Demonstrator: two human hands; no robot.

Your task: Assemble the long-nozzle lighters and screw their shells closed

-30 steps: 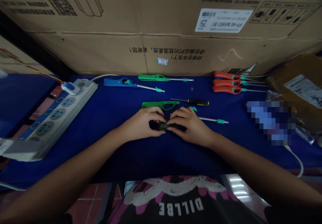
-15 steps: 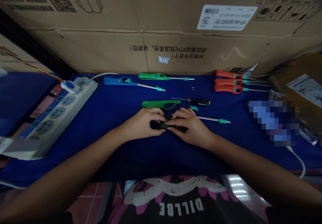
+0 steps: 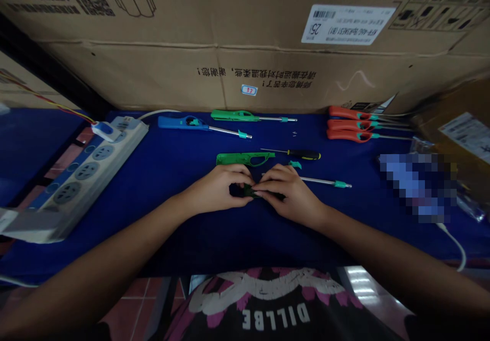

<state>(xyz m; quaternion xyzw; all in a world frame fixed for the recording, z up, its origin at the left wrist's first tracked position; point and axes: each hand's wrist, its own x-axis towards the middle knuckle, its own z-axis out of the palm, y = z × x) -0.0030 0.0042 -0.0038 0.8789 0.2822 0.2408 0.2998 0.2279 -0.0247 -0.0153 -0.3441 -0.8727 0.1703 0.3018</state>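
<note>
Green shell (image 3: pixel 248 192): centre of frame, pinched at its ends by left hand (image 3: pixel 219 189) and right hand (image 3: pixel 290 192). Probably light, stiff, smooth plastic; thin edges may crack. Grip by the side walls.

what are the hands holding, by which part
A green piece, by its left end in the left hand and farther along in the right hand, which partly hides it.

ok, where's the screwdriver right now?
Head view, right of centre: the screwdriver lies on the blue surface, just beyond the right hand and beside the green casing's right end.
</note>
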